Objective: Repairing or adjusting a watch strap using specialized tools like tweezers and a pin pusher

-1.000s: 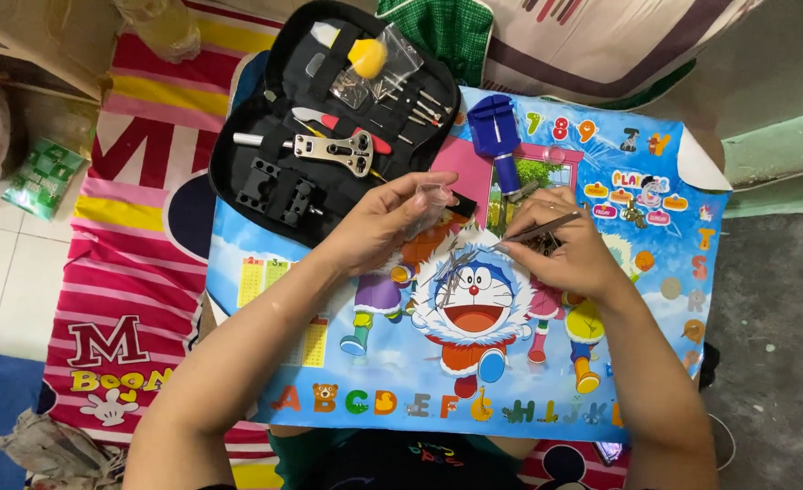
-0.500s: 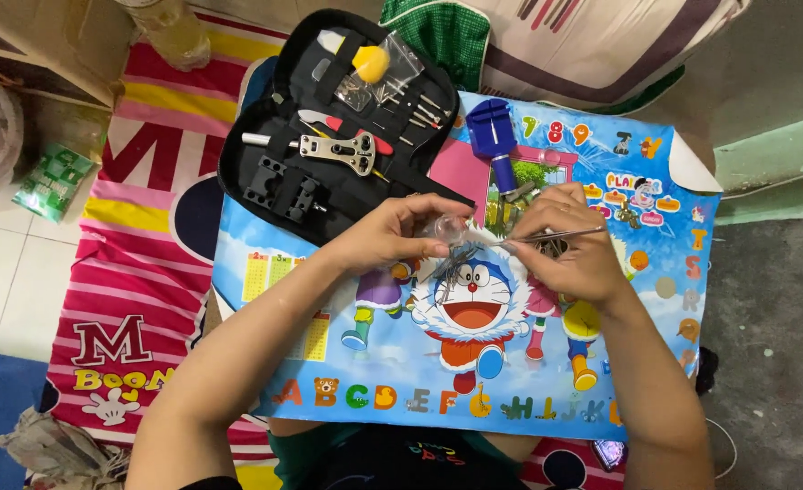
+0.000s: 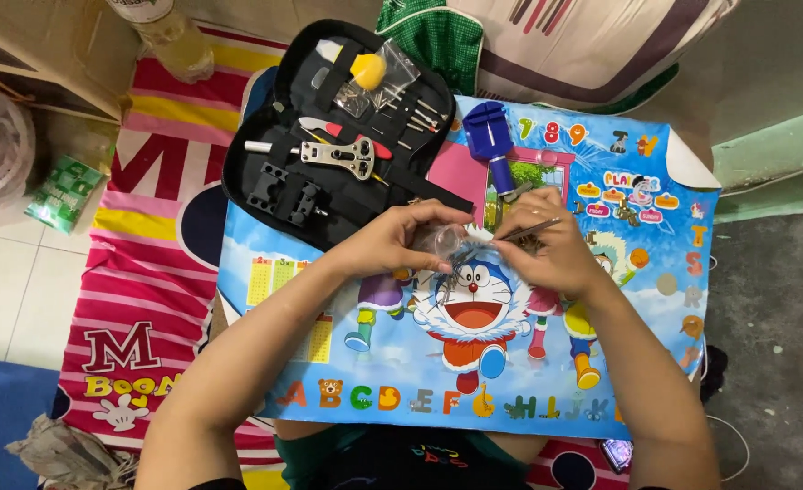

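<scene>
My left hand pinches a small clear plastic bag above the colourful cartoon board on my lap. My right hand grips thin metal tweezers whose tip points left toward the bag's mouth. Both hands meet over the blue cartoon cat's head. What is inside the bag is too small to tell. A watch band or small metal part lies under the hands, mostly hidden.
An open black tool case with a metal wrench tool, small screwdrivers and a yellow ball lies at the board's upper left. A blue tool stands beside it. A striped mat, a plastic bottle and a cushion surround the board.
The hands shifted slightly down and together over the board. The clear bag is now more plainly held in the left fingers, with the tweezers' tip close to it.
</scene>
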